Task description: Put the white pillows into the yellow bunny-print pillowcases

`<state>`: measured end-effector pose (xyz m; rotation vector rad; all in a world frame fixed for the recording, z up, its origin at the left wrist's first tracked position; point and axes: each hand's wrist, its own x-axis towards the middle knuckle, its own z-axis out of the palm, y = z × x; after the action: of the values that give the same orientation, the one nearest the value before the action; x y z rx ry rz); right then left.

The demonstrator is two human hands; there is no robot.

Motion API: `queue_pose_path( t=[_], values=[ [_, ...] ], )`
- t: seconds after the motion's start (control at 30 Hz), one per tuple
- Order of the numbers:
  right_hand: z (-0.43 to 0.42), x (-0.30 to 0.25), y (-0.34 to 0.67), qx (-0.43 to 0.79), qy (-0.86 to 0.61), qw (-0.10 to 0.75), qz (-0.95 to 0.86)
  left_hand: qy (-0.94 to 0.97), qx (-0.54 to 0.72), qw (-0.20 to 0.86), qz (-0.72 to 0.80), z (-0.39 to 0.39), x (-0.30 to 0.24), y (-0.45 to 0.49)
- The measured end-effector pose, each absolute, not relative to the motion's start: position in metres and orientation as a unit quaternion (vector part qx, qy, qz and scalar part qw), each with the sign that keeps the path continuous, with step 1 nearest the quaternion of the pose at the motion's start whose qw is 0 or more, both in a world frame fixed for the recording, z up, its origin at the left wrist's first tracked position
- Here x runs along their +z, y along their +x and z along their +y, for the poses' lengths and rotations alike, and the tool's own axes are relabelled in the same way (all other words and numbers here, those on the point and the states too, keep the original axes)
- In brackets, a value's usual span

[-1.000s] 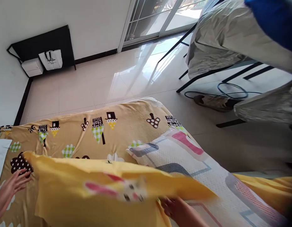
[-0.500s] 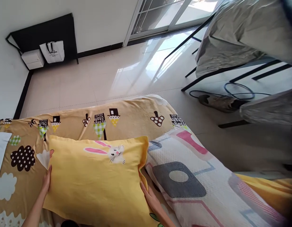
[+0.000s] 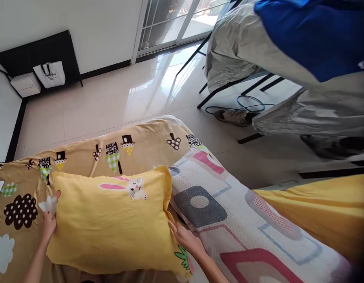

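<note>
A yellow pillow (image 3: 111, 220) with a rabbit print lies flat on a tan patterned bedsheet (image 3: 90, 151). My left hand (image 3: 48, 226) rests against the pillow's left edge, fingers together and partly tucked under it. My right hand (image 3: 184, 237) lies along the pillow's right edge, fingers stretched out, between the pillow and a white quilt (image 3: 229, 220) with grey and pink shapes.
A second yellow cloth (image 3: 323, 212) lies at the right. Another person in grey trousers and a blue top (image 3: 311, 35) stands beside the bed. Black-framed furniture (image 3: 229, 82), a cable (image 3: 249, 106), a shoe (image 3: 233, 116), a white bag (image 3: 49, 74) by a black panel.
The pillow was swung down from mid-air onto the sheet and now lies flat. Both my hands moved to its side edges. The view has shifted right.
</note>
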<state>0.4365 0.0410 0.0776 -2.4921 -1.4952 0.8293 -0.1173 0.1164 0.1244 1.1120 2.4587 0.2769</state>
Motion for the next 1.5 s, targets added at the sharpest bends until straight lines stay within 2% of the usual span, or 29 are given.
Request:
queue_pose_path(
  t=[0.1, 0.23, 0.3, 0.37, 0.47, 0.57, 0.73, 0.87, 0.97, 1.07, 1.17, 1.23, 1.37, 1.5],
  values=[
    [0.091, 0.091, 0.386, 0.22, -0.817, 0.09, -0.526, 0.583, 0.17, 0.121, 0.785, 0.144, 0.123, -0.06],
    [0.169, 0.107, 0.271, 0.231, -0.639, 0.193, -0.708, 0.721, 0.164, 0.191, 0.646, 0.191, 0.105, 0.038],
    [0.186, 0.102, 0.228, 0.247, -0.59, 0.207, -0.74, 0.783, 0.134, 0.276, 0.542, 0.209, 0.092, 0.067],
    [0.186, 0.087, 0.219, 0.251, -0.551, 0.206, -0.768, 0.809, 0.108, 0.317, 0.482, 0.218, 0.081, 0.069],
    [0.176, 0.059, 0.262, 0.231, -0.544, 0.172, -0.788, 0.812, 0.065, 0.25, 0.524, 0.218, 0.067, 0.026],
    [0.178, 0.038, 0.33, 0.2, -0.64, 0.108, -0.734, 0.76, 0.035, 0.177, 0.624, 0.217, 0.052, -0.033],
    [0.195, 0.019, 0.426, 0.204, -0.692, 0.076, -0.688, 0.629, -0.017, 0.229, 0.742, 0.236, 0.042, -0.083],
    [0.198, 0.029, 0.451, 0.226, -0.755, 0.106, -0.606, 0.589, -0.055, 0.238, 0.77, 0.247, 0.072, -0.071],
    [0.179, 0.055, 0.395, 0.223, -0.764, 0.19, -0.575, 0.66, 0.036, 0.134, 0.738, 0.221, 0.109, -0.029],
    [0.139, 0.079, 0.298, 0.261, -0.65, 0.263, -0.664, 0.763, 0.121, 0.087, 0.629, 0.161, 0.124, 0.029],
    [0.099, 0.082, 0.244, 0.229, -0.585, 0.245, -0.738, 0.812, 0.046, 0.088, 0.575, 0.1, 0.103, 0.058],
    [0.079, 0.067, 0.255, 0.203, -0.603, 0.227, -0.738, 0.809, 0.021, 0.064, 0.584, 0.072, 0.083, 0.043],
    [0.049, 0.027, 0.332, 0.172, -0.688, 0.198, -0.677, 0.767, 0.049, 0.032, 0.638, 0.039, 0.059, -0.032],
    [0.013, -0.002, 0.384, 0.205, -0.732, 0.172, -0.626, 0.675, 0.104, 0.077, 0.727, 0.014, 0.042, -0.082]
  ],
)
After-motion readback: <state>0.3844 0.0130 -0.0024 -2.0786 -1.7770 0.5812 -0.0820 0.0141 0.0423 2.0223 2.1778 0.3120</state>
